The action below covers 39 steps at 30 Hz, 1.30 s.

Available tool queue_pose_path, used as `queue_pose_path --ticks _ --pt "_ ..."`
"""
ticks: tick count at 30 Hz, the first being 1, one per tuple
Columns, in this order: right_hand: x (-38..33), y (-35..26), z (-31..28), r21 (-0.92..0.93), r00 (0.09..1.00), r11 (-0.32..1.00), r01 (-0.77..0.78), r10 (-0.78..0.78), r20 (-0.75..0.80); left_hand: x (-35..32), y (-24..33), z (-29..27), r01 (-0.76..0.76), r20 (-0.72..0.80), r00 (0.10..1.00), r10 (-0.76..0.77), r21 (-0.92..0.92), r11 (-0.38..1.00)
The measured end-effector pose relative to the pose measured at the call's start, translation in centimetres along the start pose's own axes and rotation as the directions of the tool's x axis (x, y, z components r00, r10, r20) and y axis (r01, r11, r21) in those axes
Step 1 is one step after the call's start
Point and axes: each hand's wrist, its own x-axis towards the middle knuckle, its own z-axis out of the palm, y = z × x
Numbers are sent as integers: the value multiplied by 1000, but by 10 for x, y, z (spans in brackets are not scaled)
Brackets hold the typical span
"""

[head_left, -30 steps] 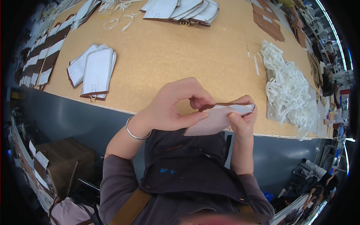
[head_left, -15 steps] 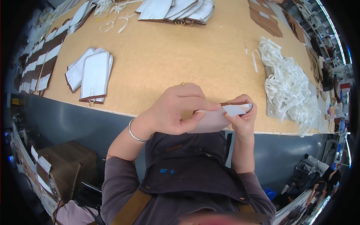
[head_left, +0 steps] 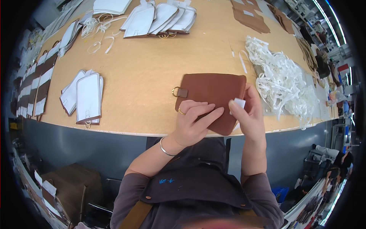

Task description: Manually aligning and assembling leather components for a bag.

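Observation:
A brown leather panel [head_left: 211,87] with rounded corners lies tilted at the table's near edge, brown face up. A small leather tab with a gold-coloured ring [head_left: 175,91] sticks out at its left edge. My left hand [head_left: 196,118] rests on the panel with fingers stretched out across its face; its thumb is hidden. Gripping the panel's right edge, my right hand [head_left: 249,110] has its thumb on top and its fingers behind. A small white piece [head_left: 239,103] shows beside that thumb, and a bit of white shows below it at the edge.
White-faced panels with brown edges [head_left: 88,95] are stacked at the left, and more [head_left: 160,19] lie at the back. A heap of white strips [head_left: 284,82] covers the right side. Brown pieces [head_left: 249,17] lie far right. The table's front edge [head_left: 126,133] runs beneath my forearms.
The panel, held on edge with its pale side showing, has turned to lie brown face up. My left hand has gone from pinching near its edge to lying across it.

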Motion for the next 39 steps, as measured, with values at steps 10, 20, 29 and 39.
queue_pose_path --ticks 10,20,29,39 --pt "8 -34 -13 -496 913 807 321 -124 388 46 10 -46 389 232 920 -316 -437 811" --pt "17 -26 -19 -109 887 991 -71 113 447 42 -15 -42 575 508 817 -273 -758 309" --pt "34 -28 -21 -91 874 979 -182 204 441 58 -21 -53 544 495 832 -250 -644 537" --pt "40 -26 -12 -139 889 974 -177 219 402 61 -24 -61 469 408 876 -258 -598 649"
